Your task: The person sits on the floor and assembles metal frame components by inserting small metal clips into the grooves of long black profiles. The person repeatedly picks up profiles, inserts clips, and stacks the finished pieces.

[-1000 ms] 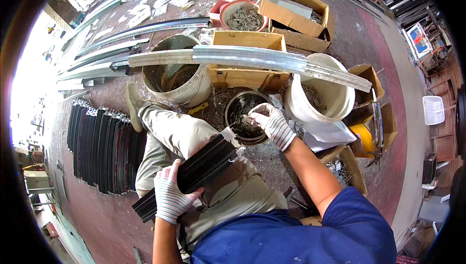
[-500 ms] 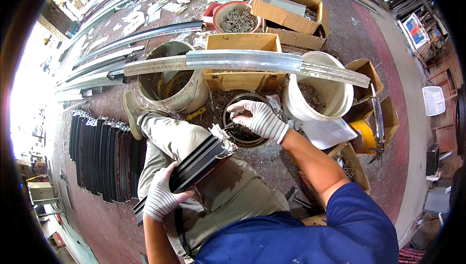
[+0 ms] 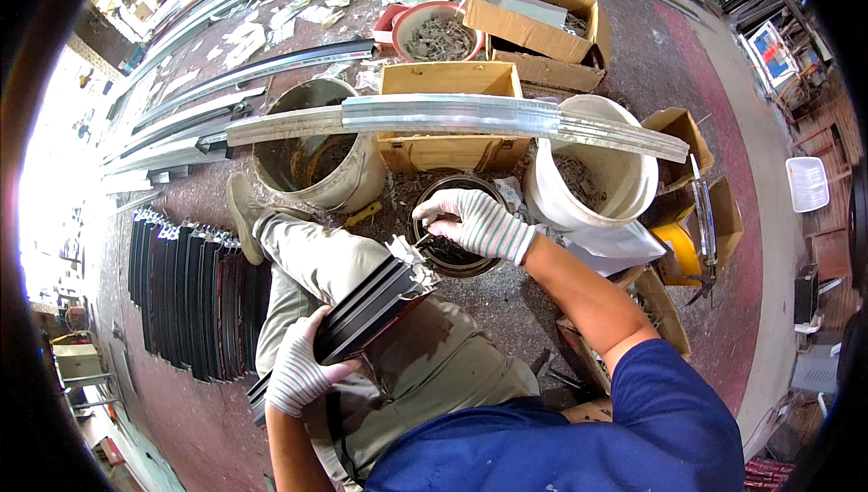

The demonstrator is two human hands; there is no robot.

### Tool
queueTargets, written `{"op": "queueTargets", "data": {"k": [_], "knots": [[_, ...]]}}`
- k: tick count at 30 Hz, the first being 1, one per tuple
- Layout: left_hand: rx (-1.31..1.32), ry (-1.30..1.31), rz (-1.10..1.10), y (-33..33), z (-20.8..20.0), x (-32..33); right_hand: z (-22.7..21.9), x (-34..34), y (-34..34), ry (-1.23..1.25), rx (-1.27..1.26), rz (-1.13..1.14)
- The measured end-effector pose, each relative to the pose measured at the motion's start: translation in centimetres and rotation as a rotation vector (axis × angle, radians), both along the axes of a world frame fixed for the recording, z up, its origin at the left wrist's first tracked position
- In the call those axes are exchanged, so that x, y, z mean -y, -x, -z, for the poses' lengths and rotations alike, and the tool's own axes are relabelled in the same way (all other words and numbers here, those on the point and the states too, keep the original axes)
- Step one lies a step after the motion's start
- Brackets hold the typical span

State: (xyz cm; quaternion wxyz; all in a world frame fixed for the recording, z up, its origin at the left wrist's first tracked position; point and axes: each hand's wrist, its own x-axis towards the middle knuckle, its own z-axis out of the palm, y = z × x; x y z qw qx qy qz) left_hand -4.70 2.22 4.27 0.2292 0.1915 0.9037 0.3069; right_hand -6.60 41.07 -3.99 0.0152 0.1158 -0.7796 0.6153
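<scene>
My left hand [image 3: 301, 367], in a striped knit glove, is closed around a dark metal profile [image 3: 362, 307] that slants across my lap. Pale metal corner fittings [image 3: 413, 263] stick out at its far end. In the same kind of glove, my right hand [image 3: 484, 223] pinches a small thin metal piece [image 3: 424, 241] close beside those fittings. Its exact kind is too small to make out. Below that hand stands a round tub [image 3: 463, 269] with small dark hardware in it, partly hidden by the hand.
A wrapped metal bar [image 3: 452, 114] spans two white buckets [image 3: 362, 175] [image 3: 592, 207] and a wooden box [image 3: 452, 156]. Many dark profiles [image 3: 194, 298] lie in a row at left. Cardboard boxes [image 3: 538, 35] and a red-rimmed basin [image 3: 440, 38] of small metal parts stand farther off.
My right hand has shifted slightly left and down, bringing the small metal piece nearer the profile's end fittings. My left hand and the profile stay nearly still.
</scene>
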Motion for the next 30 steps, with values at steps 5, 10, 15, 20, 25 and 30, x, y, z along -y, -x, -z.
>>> {"op": "queueTargets", "data": {"k": [5, 10, 15, 20, 25, 30], "knots": [[0.114, 0.065, -0.017, 0.2, -1.2, -0.6, -0.2, 0.0, 0.3, -0.091, -0.020, -0.059], [0.042, -0.025, 0.009, 0.4, 0.2, 0.3, 0.3, 0.7, 0.5, -0.059, -0.029, -0.072], [0.077, -0.024, 0.011, 0.6, 0.0, 0.3, 0.8, 0.6, 0.2, -0.098, 0.083, -0.032], [0.085, -0.036, 0.016, 0.8, 0.1, 0.4, 1.4, 1.7, -1.2, -0.070, 0.084, 0.092], [0.071, -0.012, 0.040, 0.9, -0.5, -0.1, 3.8, 2.8, -2.1, 0.071, 0.100, 0.160], [0.040, -0.001, 0.063, 0.7, -0.5, 0.1, 5.2, 4.4, -2.1, 0.196, 0.091, 0.118]]}}
